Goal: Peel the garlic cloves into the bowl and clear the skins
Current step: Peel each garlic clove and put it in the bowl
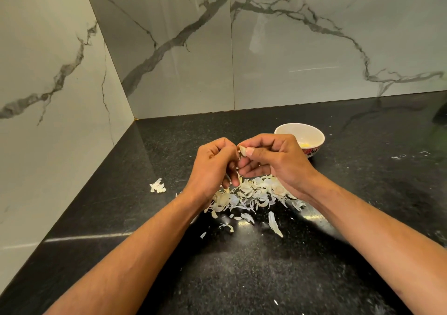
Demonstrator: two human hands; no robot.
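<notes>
A pale garlic clove [242,150] is pinched between the thumb and fingers of my right hand [273,160], a little above the counter. My left hand [214,164] is curled close against it, fingertips touching the clove's left side. Under both hands lies a heap of white papery skins [251,195]. A small white bowl [312,134] with a red patterned outside stands behind my right hand; something yellowish shows inside it.
The black speckled countertop [242,266] meets marble-look walls at the back and left, forming a corner. Loose skin scraps lie apart: a clump [157,186] to the left, a long piece [274,224] nearer me, and specks at the right.
</notes>
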